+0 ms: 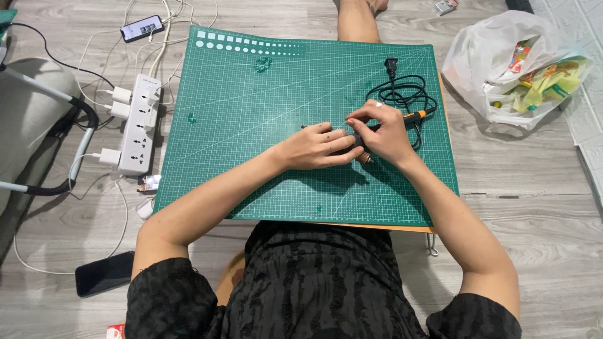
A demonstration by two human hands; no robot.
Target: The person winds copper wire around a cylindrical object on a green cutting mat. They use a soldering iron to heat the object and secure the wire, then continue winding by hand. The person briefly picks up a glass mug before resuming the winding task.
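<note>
Soldering iron (411,117) lies mid-right on your green cutting mat (251,125), its cord unplugged. Your left hand (314,147) and right hand (386,132) meet, clamped around its dark front end; work looks barely begun.

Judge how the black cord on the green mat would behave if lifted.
The black cord lies in loose loops, so it is probably floppy and would sag and uncoil. Its plug end would likely dangle. It looks thin, so probably light.
</note>
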